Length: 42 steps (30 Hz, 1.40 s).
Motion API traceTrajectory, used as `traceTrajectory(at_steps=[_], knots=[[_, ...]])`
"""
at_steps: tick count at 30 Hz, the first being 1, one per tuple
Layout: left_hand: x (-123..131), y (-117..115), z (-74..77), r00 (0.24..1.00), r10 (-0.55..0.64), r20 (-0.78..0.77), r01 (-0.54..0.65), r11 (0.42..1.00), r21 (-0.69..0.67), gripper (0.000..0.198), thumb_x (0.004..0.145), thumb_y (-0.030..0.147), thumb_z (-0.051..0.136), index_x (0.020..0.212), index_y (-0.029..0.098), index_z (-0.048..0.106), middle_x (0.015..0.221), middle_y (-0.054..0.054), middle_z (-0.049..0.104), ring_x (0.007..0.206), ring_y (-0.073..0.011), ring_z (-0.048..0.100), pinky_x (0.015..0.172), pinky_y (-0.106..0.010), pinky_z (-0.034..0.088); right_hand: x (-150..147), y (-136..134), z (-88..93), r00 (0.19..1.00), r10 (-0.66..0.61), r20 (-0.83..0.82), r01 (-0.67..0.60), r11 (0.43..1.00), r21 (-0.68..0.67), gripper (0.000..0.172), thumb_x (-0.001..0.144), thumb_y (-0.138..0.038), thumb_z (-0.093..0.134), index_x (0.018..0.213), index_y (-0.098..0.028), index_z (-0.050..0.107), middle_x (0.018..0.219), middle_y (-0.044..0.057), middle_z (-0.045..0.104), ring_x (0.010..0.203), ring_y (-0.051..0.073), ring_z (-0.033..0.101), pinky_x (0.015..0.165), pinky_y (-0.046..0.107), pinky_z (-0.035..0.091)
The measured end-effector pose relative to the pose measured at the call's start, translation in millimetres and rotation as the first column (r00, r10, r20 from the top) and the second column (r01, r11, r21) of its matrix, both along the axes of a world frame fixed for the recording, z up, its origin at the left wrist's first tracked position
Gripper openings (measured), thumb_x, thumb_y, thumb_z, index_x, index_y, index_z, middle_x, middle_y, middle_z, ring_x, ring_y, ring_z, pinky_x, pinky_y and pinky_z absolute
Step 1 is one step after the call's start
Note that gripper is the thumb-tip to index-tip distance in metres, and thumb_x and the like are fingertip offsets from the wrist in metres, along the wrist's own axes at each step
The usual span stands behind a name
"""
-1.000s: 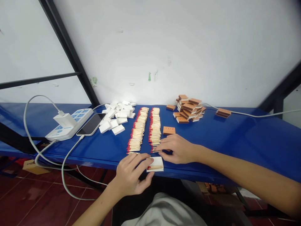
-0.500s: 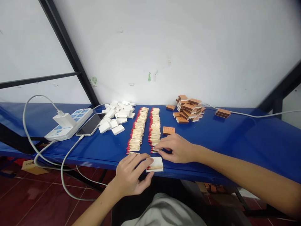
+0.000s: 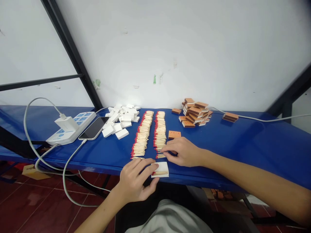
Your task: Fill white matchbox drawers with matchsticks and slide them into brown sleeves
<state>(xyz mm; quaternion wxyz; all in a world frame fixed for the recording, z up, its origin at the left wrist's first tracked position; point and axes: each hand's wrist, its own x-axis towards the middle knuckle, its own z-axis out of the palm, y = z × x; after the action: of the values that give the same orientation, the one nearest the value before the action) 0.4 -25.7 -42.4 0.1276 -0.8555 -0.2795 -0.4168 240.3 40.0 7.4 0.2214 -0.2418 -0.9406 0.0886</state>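
My left hand (image 3: 136,181) holds a white matchbox tray (image 3: 160,169) at the near edge of the blue table (image 3: 243,145), thumb and fingers closed on its left side; a few red-tipped matches lie in the tray. My right hand (image 3: 182,151) rests at the near end of the right row of matches (image 3: 159,133), fingers pinched on some matches there. A second row of matches (image 3: 143,134) lies parallel to the left. A single brown matchbox sleeve (image 3: 174,134) sits just beyond my right hand.
A heap of white trays (image 3: 121,119) lies at back left, next to a phone (image 3: 94,128) and a white power strip (image 3: 71,127) with cables. A pile of brown matchboxes (image 3: 195,112) and one apart (image 3: 230,116) stand at back right. Black frame bars cross left.
My right hand has crept slightly up and left along the end of the right match row. My left hand and the tray stay put.
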Motion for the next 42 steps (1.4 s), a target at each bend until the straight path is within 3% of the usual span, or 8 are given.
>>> traceTrajectory(at_steps=[8, 17, 23, 28, 33, 37, 42], knots=[[-0.3, -1.6, -0.4, 1.0, -0.004, -0.001, 0.004, 1.0, -0.006, 0.025, 0.084, 0.021, 0.064, 0.11, 0.018, 0.066, 0.102, -0.01, 0.075, 0.081, -0.0223, 0.069, 0.07, -0.035, 0.055, 0.3, 1.0, -2.6, 0.998, 0.058, -0.01, -0.058, 0.998, 0.011, 0.021, 0.093, -0.016, 0.054, 0.091, -0.016, 0.075, 0.073, 0.002, 0.069, 0.062, 0.012, 0.057, 0.06, 0.025, 0.036], [-1.5, -0.6, -1.7, 1.0, -0.008, -0.006, 0.007, 1.0, -0.011, 0.025, 0.085, 0.022, 0.064, 0.109, 0.017, 0.065, 0.102, -0.01, 0.075, 0.081, -0.022, 0.069, 0.07, -0.035, 0.055, 0.4, 1.8, -1.5, 0.998, -0.059, 0.002, 0.059, 0.998, 0.002, 0.025, 0.095, -0.022, 0.053, 0.102, -0.016, 0.076, 0.074, 0.003, 0.07, 0.062, 0.013, 0.056, 0.063, 0.025, 0.038], [-0.3, -0.6, -1.4, 1.0, 0.003, -0.004, -0.003, 1.0, -0.007, 0.024, 0.085, 0.023, 0.063, 0.109, 0.019, 0.066, 0.101, -0.009, 0.075, 0.08, -0.0206, 0.069, 0.07, -0.033, 0.056, 0.2, 1.8, -0.6, 1.0, -0.003, 0.019, 0.002, 0.999, 0.032, 0.024, 0.095, -0.02, 0.052, 0.09, -0.016, 0.075, 0.07, 0.002, 0.067, 0.06, 0.013, 0.054, 0.06, 0.026, 0.035], [0.2, -0.5, -0.7, 1.0, 0.004, -0.004, -0.004, 1.0, -0.004, 0.024, 0.085, 0.022, 0.063, 0.108, 0.019, 0.067, 0.1, -0.009, 0.075, 0.079, -0.0204, 0.069, 0.07, -0.033, 0.056, 0.5, 1.3, -2.0, 0.997, 0.072, 0.0, -0.072, 0.997, 0.04, 0.025, 0.096, -0.02, 0.051, 0.092, -0.016, 0.075, 0.07, 0.002, 0.068, 0.058, 0.012, 0.054, 0.059, 0.025, 0.035], [-0.3, -0.6, -0.6, 1.0, -0.004, 0.0, 0.004, 1.0, -0.004, 0.024, 0.084, 0.022, 0.064, 0.108, 0.018, 0.066, 0.101, -0.01, 0.075, 0.079, -0.0212, 0.069, 0.069, -0.033, 0.056, 0.3, 1.5, -2.8, 1.0, -0.005, -0.024, 0.007, 0.998, 0.06, 0.022, 0.095, -0.021, 0.053, 0.094, -0.017, 0.075, 0.069, 0.002, 0.067, 0.061, 0.013, 0.056, 0.062, 0.025, 0.038], [0.0, -0.7, 0.2, 1.0, -0.001, -0.002, 0.001, 1.0, -0.006, 0.024, 0.084, 0.021, 0.064, 0.108, 0.018, 0.066, 0.101, -0.01, 0.075, 0.08, -0.022, 0.069, 0.069, -0.034, 0.056, -0.2, 1.4, -2.2, 1.0, -0.016, -0.008, 0.017, 0.999, 0.036, 0.018, 0.09, -0.018, 0.055, 0.083, -0.017, 0.072, 0.066, 0.0, 0.065, 0.058, 0.012, 0.052, 0.059, 0.025, 0.034], [-0.2, -1.1, 1.0, 1.0, 0.006, -0.004, -0.006, 1.0, 0.002, 0.023, 0.085, 0.022, 0.063, 0.107, 0.018, 0.066, 0.1, -0.01, 0.075, 0.08, -0.0209, 0.069, 0.07, -0.033, 0.056, -0.8, -0.6, 0.5, 0.997, -0.082, 0.003, 0.082, 0.996, -0.019, 0.011, 0.087, -0.023, 0.06, 0.084, -0.017, 0.069, 0.065, -0.001, 0.063, 0.054, 0.01, 0.049, 0.057, 0.024, 0.032]])
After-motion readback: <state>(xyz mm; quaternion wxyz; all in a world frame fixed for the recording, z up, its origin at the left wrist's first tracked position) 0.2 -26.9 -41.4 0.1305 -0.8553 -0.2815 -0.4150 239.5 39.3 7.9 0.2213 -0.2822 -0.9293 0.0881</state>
